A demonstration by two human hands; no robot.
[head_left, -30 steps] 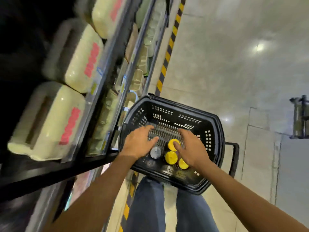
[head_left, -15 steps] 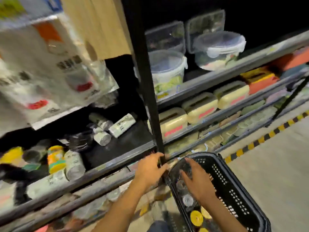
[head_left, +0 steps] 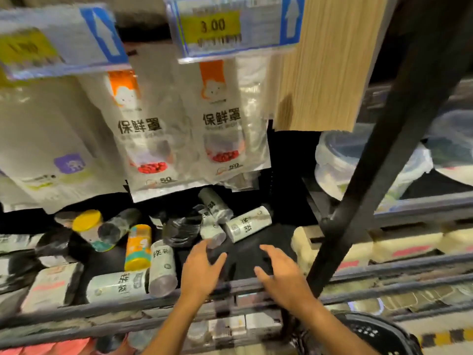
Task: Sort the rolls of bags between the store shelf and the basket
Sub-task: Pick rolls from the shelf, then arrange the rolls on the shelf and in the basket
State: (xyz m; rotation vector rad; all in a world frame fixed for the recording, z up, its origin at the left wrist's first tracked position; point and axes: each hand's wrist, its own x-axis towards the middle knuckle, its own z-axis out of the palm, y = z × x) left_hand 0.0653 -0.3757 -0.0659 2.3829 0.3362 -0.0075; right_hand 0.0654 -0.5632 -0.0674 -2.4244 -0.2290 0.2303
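Observation:
Several rolls of bags lie scattered on the dark store shelf point(head_left: 268, 242): a white labelled roll point(head_left: 247, 223) at the back right, a grey roll point(head_left: 214, 204) behind it, a black roll point(head_left: 182, 230), an orange-yellow roll point(head_left: 138, 247), a white roll point(head_left: 161, 268) near the front and another white roll point(head_left: 116, 286) lying crosswise. My left hand point(head_left: 202, 269) and my right hand point(head_left: 277, 271) hover over the shelf's front edge, fingers spread, holding nothing. Only a rim of the black basket point(head_left: 371, 331) shows at the bottom right.
Hanging packs of food covers point(head_left: 222, 119) and price tags point(head_left: 230, 26) overhang the shelf. A black upright post point(head_left: 371, 175) stands right of my hands. Plastic food containers point(head_left: 332, 160) fill the neighbouring bay. A yellow-lidded jar point(head_left: 88, 221) sits at the left.
My view swung from the basket up to the shelf. Both hands left the basket and now reach over the shelf's front edge, empty.

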